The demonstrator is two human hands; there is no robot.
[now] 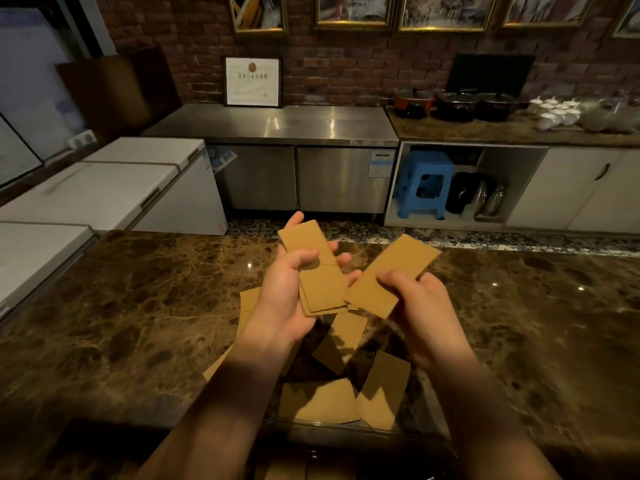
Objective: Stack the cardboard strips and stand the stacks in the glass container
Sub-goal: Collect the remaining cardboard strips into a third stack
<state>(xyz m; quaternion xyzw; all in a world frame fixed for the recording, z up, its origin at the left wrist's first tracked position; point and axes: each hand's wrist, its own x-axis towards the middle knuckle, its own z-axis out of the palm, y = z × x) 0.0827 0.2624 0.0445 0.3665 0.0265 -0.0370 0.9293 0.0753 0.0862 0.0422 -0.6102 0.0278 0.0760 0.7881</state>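
Left hand (282,299) grips a small stack of cardboard strips (317,271), thumb curled over its face; strip count in the stack not discernible. Right hand (420,306) pinches one single strip (391,275), its lower corner touching the stack. About six loose strips (341,341) lie scattered on the marble table (121,306) beneath both hands. A framed certificate (252,82) leans on the brick wall; its writing is illegible

Left hand (282,299) holds stack (317,271) above worktop (138,306); right hand (420,306) holds strip (388,275) beside it. Loose strips (346,393) lie on worktop below.
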